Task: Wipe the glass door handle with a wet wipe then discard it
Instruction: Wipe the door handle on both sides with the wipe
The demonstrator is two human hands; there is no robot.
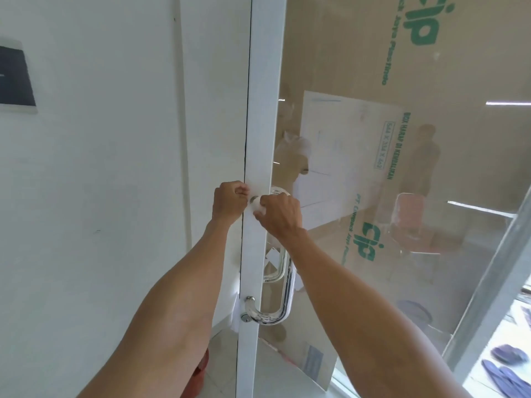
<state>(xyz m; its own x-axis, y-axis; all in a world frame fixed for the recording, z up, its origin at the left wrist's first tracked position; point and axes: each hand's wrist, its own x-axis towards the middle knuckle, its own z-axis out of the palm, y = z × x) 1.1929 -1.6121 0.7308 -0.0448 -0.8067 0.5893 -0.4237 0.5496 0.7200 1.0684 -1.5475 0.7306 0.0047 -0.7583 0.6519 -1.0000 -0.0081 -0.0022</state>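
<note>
A chrome U-shaped door handle (283, 297) is mounted on the white frame (258, 139) of a glass door. At the handle's upper end, my right hand (280, 215) grips a white wet wipe (256, 207) wrapped round the bar near its top mount. My left hand (230, 201) is just left of it, fingers curled and pinching the wipe's other edge against the frame. Both hands hide most of the wipe and the upper bend of the handle.
A white wall (100, 168) with a dark panel (15, 79) lies left of the door. Behind the glass (402, 168) stand cardboard sheets with green print. A red object (198, 374) sits on the floor by the frame's base; sandals (508, 366) lie at the lower right.
</note>
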